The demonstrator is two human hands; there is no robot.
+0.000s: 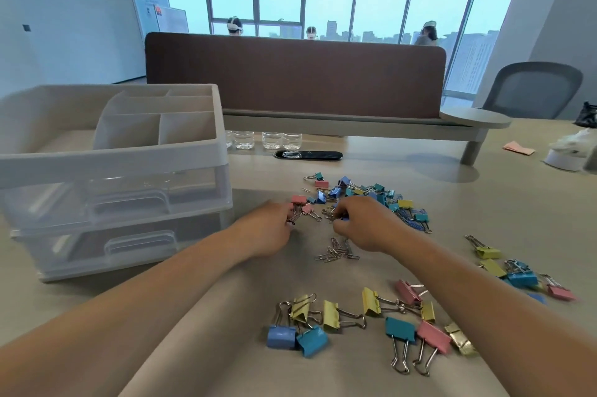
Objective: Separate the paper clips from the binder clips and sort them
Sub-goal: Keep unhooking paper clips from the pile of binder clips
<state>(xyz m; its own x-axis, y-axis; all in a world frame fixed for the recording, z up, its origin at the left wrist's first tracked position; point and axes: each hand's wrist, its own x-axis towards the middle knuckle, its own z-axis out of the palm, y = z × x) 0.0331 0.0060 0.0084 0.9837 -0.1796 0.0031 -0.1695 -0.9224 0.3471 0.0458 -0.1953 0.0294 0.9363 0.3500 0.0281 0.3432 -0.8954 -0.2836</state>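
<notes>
On the surface (420,170), the left hand (273,230) pinches a small clip (295,216) at the mixed pile (371,196); the right hand (363,225) curls its fingers into it, beside loose paper clips (337,251).

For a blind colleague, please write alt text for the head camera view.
The left hand and right hand reach into a mixed pile of clips on a beige table. Silver paper clips lie between the wrists, large binder clips nearer the person; a white drawer organizer stands at left.

The organiser (113,157) is matt white plastic above clear, glossy plastic drawers (129,199). Right of it, on the smooth matt bench (226,332), lie binder clips (332,316) of painted metal with shiny wire handles, and paper clips (337,252) of bare bright wire
</notes>
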